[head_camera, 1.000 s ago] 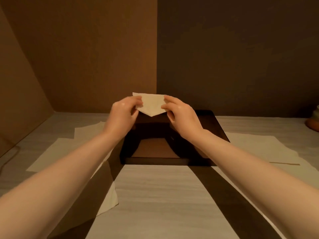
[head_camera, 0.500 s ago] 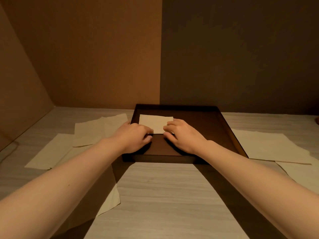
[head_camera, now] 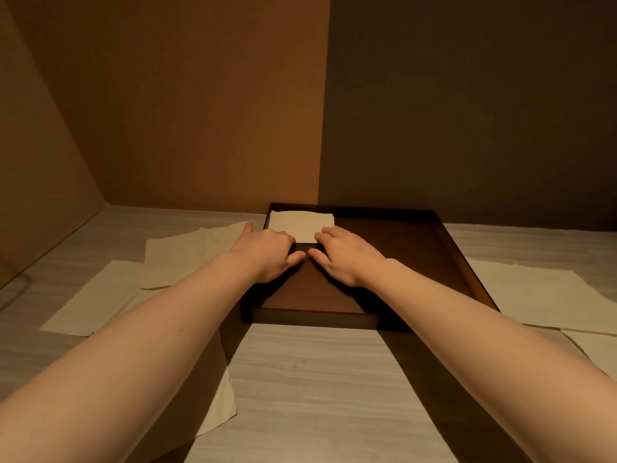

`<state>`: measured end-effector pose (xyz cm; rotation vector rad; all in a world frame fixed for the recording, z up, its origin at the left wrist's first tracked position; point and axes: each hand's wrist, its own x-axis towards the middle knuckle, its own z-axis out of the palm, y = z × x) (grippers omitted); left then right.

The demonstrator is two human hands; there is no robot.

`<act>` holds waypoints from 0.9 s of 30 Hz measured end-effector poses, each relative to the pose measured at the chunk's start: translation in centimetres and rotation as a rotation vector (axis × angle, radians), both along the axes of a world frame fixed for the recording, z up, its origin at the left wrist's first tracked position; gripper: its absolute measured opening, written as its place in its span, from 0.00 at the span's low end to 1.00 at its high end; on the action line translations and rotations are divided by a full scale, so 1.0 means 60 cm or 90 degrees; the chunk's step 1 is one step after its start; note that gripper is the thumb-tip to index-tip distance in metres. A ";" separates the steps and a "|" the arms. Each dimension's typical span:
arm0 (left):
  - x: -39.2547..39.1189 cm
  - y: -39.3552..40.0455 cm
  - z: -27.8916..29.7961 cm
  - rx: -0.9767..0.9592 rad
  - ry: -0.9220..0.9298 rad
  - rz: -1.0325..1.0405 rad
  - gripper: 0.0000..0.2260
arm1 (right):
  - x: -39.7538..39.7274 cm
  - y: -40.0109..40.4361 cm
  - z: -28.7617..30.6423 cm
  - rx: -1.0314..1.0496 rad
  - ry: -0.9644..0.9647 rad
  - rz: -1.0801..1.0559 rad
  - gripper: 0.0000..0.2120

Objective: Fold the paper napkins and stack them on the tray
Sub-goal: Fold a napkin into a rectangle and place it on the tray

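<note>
Folded cream paper napkin (head_camera: 300, 224) lies flat in the far-left corner of the dark brown rectangular tray (head_camera: 447, 248); left hand (head_camera: 267, 253) and right hand (head_camera: 347, 253) press its near edge, fingers flat, gripping nothing.

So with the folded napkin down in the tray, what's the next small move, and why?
Probably lift both hands off the folded napkin, since it lies flat in the tray's far left corner. Then the left hand could reach an unfolded napkin beside it.
</note>
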<state>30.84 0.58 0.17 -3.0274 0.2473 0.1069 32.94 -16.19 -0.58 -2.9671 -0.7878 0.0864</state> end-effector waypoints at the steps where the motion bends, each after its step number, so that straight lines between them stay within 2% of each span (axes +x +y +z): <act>1: 0.003 -0.001 -0.001 -0.001 0.001 0.003 0.24 | 0.004 0.001 -0.001 0.002 0.001 -0.003 0.25; 11: 0.000 0.001 -0.005 0.001 -0.009 0.007 0.22 | -0.004 -0.001 -0.008 -0.009 -0.017 -0.004 0.26; 19: -0.008 0.009 0.003 0.033 0.010 0.006 0.26 | -0.022 -0.001 -0.001 0.020 -0.007 0.004 0.28; 27: -0.092 0.024 0.048 -0.057 -0.117 -0.028 0.16 | -0.110 -0.011 0.032 0.083 -0.049 0.063 0.23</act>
